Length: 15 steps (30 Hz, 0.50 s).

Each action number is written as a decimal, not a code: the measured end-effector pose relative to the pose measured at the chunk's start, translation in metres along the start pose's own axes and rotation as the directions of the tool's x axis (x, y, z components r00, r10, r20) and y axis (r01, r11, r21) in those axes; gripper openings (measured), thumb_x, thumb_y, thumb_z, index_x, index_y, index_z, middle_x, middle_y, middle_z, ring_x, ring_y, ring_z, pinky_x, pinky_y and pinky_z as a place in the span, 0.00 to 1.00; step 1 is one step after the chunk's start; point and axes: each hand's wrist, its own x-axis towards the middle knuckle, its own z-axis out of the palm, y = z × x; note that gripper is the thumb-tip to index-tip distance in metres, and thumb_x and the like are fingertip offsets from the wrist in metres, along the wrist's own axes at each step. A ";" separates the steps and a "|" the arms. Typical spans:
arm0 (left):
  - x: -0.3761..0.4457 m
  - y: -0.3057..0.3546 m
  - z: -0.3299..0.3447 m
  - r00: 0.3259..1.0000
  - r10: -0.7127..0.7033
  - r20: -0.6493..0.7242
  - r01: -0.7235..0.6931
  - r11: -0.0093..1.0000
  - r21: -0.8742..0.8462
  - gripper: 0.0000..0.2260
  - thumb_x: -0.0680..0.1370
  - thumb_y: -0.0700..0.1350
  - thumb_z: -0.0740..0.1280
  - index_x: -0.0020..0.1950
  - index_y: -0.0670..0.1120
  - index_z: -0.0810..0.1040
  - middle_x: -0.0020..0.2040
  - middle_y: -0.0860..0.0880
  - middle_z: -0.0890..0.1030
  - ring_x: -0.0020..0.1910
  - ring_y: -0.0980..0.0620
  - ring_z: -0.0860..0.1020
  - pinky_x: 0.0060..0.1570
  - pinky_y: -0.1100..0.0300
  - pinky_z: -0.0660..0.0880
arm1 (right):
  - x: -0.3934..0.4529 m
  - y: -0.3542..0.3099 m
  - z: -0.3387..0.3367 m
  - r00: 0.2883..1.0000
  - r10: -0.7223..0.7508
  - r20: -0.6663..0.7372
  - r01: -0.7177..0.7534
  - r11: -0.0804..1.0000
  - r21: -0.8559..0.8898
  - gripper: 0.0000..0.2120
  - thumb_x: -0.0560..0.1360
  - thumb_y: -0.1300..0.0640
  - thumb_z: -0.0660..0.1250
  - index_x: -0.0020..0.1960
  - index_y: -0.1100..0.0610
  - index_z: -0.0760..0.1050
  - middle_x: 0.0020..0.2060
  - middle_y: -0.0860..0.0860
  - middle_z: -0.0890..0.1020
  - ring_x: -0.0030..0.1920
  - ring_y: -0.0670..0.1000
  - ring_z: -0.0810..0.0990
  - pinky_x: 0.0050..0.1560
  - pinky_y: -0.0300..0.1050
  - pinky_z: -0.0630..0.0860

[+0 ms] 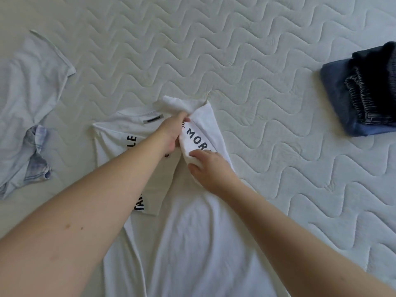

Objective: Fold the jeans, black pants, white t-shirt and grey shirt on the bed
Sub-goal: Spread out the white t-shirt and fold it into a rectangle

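White t-shirt (192, 243), black lettering; blue jeans (336, 97); wavy-quilted off-white bed (214, 50).

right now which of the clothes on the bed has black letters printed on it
The white t-shirt in the middle, held by both the left hand and the right hand. The pale grey shirt at left and the folded pile at right are unlettered.
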 end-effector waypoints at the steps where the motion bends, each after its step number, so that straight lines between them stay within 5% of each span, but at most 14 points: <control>1: 0.004 -0.005 -0.001 0.999 0.032 0.023 -0.033 0.999 0.032 0.08 0.76 0.51 0.69 0.52 0.50 0.75 0.47 0.48 0.82 0.44 0.49 0.80 0.46 0.53 0.78 | 0.001 0.000 0.006 0.999 0.008 0.036 -0.011 0.997 0.078 0.17 0.78 0.50 0.63 0.66 0.46 0.73 0.57 0.48 0.77 0.58 0.52 0.74 0.53 0.45 0.69; 6: 0.012 -0.024 -0.002 0.992 0.115 0.054 -0.123 0.973 0.193 0.26 0.75 0.34 0.70 0.69 0.47 0.66 0.61 0.48 0.76 0.58 0.47 0.77 0.60 0.47 0.76 | 0.001 0.012 0.023 0.994 0.034 0.100 -0.051 0.983 0.174 0.20 0.77 0.46 0.66 0.67 0.45 0.70 0.60 0.44 0.77 0.55 0.44 0.75 0.56 0.43 0.72; 11: 0.022 -0.017 -0.001 0.979 0.194 0.065 -0.204 0.892 0.405 0.20 0.75 0.52 0.71 0.65 0.46 0.76 0.56 0.48 0.81 0.53 0.50 0.80 0.55 0.55 0.76 | 0.011 0.031 0.018 0.989 0.145 -0.032 -0.147 0.987 -0.065 0.20 0.77 0.45 0.63 0.68 0.49 0.70 0.62 0.47 0.75 0.63 0.52 0.72 0.63 0.51 0.69; 15: 0.034 0.007 0.014 0.958 0.267 0.106 -0.286 0.855 0.432 0.22 0.78 0.50 0.69 0.68 0.43 0.73 0.63 0.47 0.78 0.59 0.52 0.77 0.58 0.62 0.70 | 0.010 0.041 0.020 0.989 0.144 -0.024 -0.146 0.978 -0.146 0.20 0.78 0.45 0.63 0.68 0.48 0.70 0.63 0.47 0.75 0.64 0.52 0.70 0.63 0.49 0.68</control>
